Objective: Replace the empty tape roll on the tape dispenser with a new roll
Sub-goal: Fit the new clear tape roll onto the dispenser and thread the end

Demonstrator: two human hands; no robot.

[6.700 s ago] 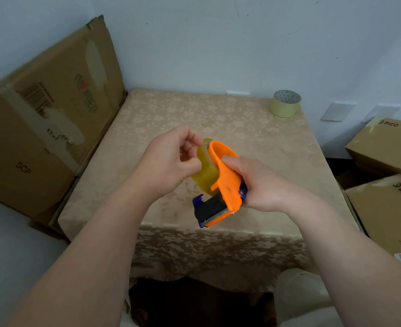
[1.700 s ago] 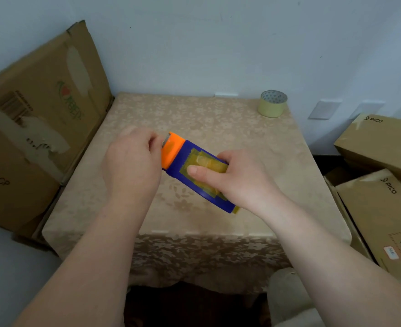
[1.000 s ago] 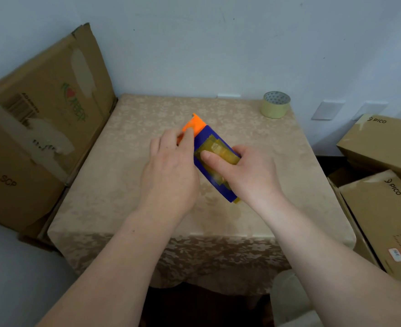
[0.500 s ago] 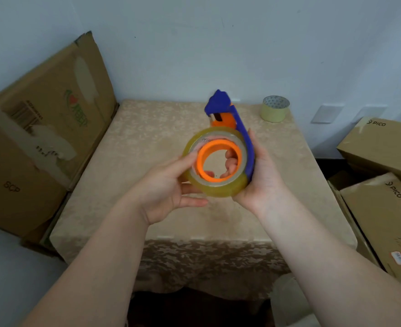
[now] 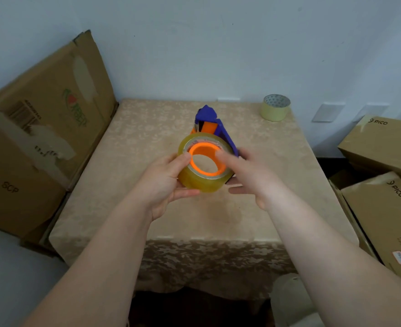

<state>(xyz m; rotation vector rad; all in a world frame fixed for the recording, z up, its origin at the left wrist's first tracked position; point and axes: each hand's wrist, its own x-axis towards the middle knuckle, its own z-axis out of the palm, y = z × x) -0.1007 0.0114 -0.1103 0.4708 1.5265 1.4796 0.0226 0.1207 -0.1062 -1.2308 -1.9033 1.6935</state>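
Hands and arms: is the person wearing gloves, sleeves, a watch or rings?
No. The left hand and right hand are bare, with no gloves. Both forearms are bare as far as the picture shows, with no sleeves, no watch and no bracelet. No ring shows, though the right fingers are blurred.

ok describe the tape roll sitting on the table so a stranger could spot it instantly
Start at the table with the beige patterned cloth and look to its far right corner, by the wall. The pale roll stands there alone, on its flat side, hole up. Unlike the amber roll in the hands, it is pale yellow and untouched.
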